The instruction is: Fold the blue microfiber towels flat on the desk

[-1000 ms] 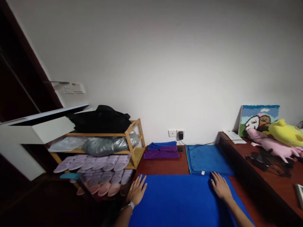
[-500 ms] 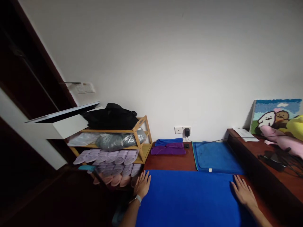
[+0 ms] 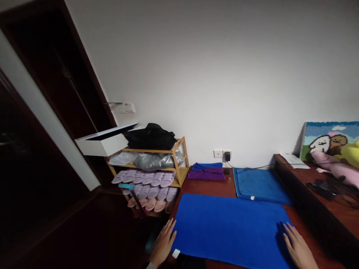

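A blue towel (image 3: 227, 228) lies spread out flat on the reddish-brown wooden table (image 3: 209, 187), with a white tag at its near left corner. My left hand (image 3: 164, 241) is at the towel's left edge, fingers stretched out and holding nothing. Over the right edge is my right hand (image 3: 298, 244), its fingers extended and a shadow on the cloth beside it. Behind the towel sit a folded blue cloth (image 3: 260, 184) with a white tag and, further left, a small stack of purple cloth (image 3: 206, 173) and blue cloth.
A wooden rack (image 3: 179, 164) at left holds several slippers (image 3: 151, 178), plastic-wrapped bundles, a black bag (image 3: 151, 136) and an open white box (image 3: 103, 146). On a raised ledge at right are a pink plush toy (image 3: 331, 166), a picture and cables. A charger (image 3: 227, 156) is plugged into the wall.
Both hands have moved back toward me along the towel's sides. The towel's near edge and tag now show. The view has shifted left.
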Tool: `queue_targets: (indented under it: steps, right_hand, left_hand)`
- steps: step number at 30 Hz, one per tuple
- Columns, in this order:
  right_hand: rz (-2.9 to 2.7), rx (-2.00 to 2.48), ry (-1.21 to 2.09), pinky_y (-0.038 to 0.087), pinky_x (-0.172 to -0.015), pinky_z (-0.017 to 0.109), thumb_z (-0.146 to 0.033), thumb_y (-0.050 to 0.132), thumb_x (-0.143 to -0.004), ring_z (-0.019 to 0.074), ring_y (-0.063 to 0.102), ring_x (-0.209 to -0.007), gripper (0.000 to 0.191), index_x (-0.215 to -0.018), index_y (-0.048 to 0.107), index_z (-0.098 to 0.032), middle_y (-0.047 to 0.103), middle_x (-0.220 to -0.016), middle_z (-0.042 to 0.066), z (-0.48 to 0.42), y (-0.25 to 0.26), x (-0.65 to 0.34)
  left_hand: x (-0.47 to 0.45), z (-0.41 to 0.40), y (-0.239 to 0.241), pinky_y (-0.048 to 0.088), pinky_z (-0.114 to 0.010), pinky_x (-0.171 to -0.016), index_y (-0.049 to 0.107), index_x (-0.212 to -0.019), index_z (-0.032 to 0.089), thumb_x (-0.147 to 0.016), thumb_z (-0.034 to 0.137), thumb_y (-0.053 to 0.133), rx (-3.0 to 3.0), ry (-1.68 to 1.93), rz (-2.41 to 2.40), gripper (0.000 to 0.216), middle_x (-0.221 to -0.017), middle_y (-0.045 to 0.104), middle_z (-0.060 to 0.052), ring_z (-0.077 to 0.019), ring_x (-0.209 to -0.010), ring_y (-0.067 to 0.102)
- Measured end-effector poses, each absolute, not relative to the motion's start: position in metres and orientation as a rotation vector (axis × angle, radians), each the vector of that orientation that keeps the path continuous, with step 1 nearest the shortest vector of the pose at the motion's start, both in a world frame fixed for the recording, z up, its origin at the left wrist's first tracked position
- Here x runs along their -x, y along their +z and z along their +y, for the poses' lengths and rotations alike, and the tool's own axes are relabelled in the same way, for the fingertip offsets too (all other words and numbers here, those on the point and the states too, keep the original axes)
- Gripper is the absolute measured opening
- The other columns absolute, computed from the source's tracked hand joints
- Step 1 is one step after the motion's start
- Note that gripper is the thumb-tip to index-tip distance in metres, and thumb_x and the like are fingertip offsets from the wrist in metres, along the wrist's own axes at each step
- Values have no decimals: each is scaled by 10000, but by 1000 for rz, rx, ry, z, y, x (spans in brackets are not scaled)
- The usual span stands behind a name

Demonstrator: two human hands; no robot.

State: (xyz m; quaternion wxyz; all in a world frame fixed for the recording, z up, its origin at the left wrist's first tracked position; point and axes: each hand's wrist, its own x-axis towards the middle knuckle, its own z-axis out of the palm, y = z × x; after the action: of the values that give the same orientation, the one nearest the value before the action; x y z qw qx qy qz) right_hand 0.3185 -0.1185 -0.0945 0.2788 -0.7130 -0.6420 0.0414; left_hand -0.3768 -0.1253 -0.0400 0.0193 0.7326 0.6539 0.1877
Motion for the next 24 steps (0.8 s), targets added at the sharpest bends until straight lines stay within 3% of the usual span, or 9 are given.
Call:
queue_targets:
  steps: [4,7,13,24]
  right_hand:
    - [-1791,2044,161,299,-1206,579,-683,230,-838,343,334,-1488,842,-1444,535,-183,473,-1555,102,-129,-108,-331]
    - [-1814,2101,168,288,-1209,567,-672,220,-826,312,337,-1490,809,-1441,540,-256,470,-1561,43,-134,-112,-333]
    - [-1821,2148,145,247,-1230,531,-672,179,-836,285,297,-1511,858,-1498,469,-207,417,-1594,50,-136,-109,-328]
    - [-1761,2195,162,301,-1204,549,-687,219,-834,303,403,-1457,817,-1469,503,-257,489,-1548,46,-136,-89,-323]
  left_hand:
    - [395,-149,-34,338,-481,-1222,364,-1547,395,-1036,441,343,-2302,467,2048,513,-1612,415,38,-226,-1496,350]
    - [406,-164,-32,377,-473,-1199,424,-1521,380,-1036,425,327,-2222,494,2147,496,-1604,433,21,-227,-1484,374]
    - [381,-159,-19,403,-426,-1196,541,-1453,320,-1041,403,313,-2217,754,2168,479,-1569,496,-1,-211,-1459,421]
    - [348,-151,-25,324,-477,-1239,191,-1584,430,-1038,492,364,-2394,427,1894,577,-1663,289,56,-242,-1505,331]
